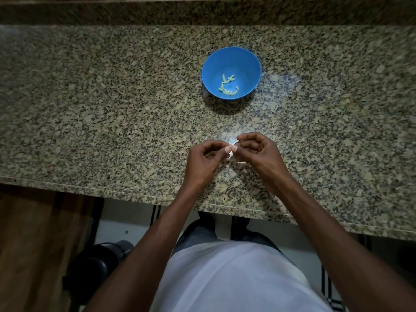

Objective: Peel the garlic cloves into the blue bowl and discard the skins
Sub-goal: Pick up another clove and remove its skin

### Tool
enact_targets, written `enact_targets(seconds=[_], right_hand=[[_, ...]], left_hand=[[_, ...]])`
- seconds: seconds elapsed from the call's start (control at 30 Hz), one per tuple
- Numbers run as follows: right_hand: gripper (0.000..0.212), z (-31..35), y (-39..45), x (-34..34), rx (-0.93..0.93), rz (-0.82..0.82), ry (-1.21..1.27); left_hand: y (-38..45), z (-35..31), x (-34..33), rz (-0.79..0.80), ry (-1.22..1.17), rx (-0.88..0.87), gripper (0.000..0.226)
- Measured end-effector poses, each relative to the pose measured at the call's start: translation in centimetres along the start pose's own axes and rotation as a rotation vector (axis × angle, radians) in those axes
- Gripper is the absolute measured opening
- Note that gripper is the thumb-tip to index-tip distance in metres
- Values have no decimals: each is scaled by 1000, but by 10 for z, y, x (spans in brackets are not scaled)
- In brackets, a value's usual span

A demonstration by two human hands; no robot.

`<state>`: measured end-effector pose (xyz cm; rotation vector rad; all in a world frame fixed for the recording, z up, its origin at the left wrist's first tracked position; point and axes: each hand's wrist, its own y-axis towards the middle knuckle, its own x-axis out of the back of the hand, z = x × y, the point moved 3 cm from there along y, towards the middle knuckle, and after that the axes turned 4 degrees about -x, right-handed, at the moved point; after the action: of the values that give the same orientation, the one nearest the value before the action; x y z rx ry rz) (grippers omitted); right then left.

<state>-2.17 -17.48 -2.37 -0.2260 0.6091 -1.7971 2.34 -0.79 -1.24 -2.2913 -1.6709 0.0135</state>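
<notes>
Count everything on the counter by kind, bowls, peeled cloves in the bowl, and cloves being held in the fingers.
Blue bowl: 1
Peeled cloves in the bowl: about 7; they overlap, so the count is approximate
Clove pinched between left hand and right hand: 1
Total: about 9

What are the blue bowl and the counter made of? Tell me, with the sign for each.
Blue bowl: probably plastic, going by its uniform colour and smooth, soft sheen. Counter: looks like polished granite, speckled tan and black, glossy where light reflects.
</notes>
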Motion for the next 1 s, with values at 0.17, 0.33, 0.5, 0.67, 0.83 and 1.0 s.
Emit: enact_targets(seconds=[0.17,0.33,0.5,0.67,0.83,1.0], right_hand=[[31,3,1,-1,27,28,-21],[22,2,1,-1,14,110,-118],[20,0,3,-1,-10,137,-185],[15,3,-2,-7,66,101,-233],[14,-3,-4,-15,118,24,-194],[18,-6,-6,-16,62,16,-44]], left_hand=[[1,1,-1,-6,112,-52,13],[2,8,-4,59,155,-5,16],[-2,11,-7,133,136,80,21],[-1,6,-10,162,104,131,21],[-1,3,-10,143,50,147,27],[2,-3,-9,101,10,192,21]])
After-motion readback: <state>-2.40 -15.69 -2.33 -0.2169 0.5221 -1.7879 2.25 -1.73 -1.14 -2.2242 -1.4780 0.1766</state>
